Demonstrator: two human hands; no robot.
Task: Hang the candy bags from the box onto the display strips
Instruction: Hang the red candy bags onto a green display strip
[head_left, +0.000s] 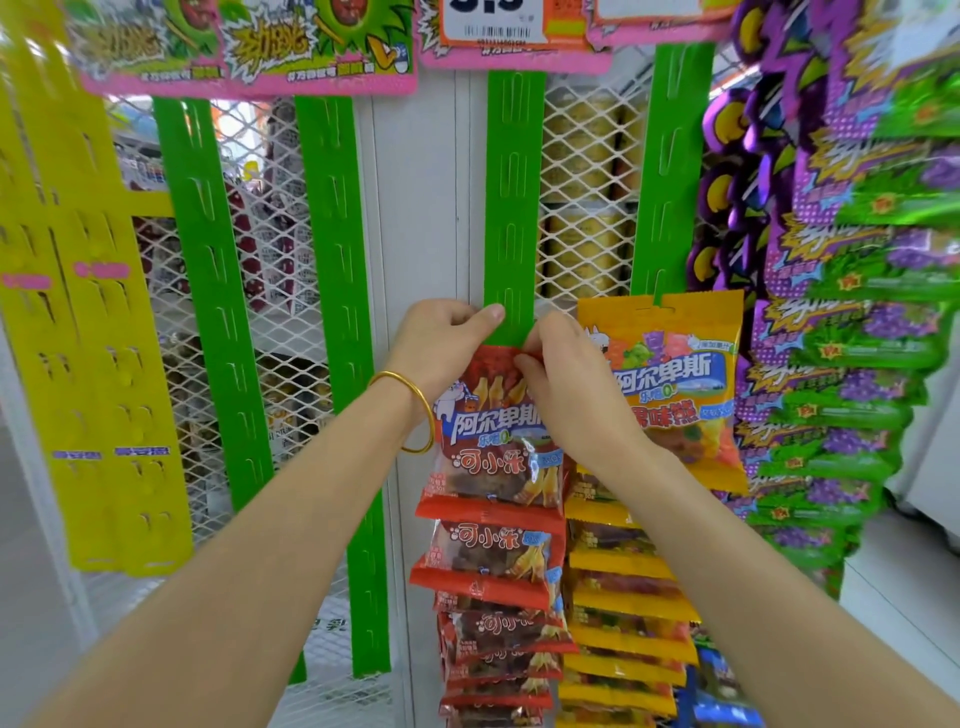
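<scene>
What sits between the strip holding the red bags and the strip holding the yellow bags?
In the head view, only white wire mesh shows between the red-bag strip and the yellow-bag strip, with blurred yellow goods behind it.

– What are the strips (511, 208) made of?
– Smooth matt green plastic. The candy bags (498, 457) are glossy crinkled foil.
– And behind?
– White metal mesh (587, 171); the bangle (415, 410) is shiny gold metal.

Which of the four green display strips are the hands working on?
The third green plastic strip from the left: the left hand holds its lower end while the right hand pinches the top red candy bag against it.
</scene>
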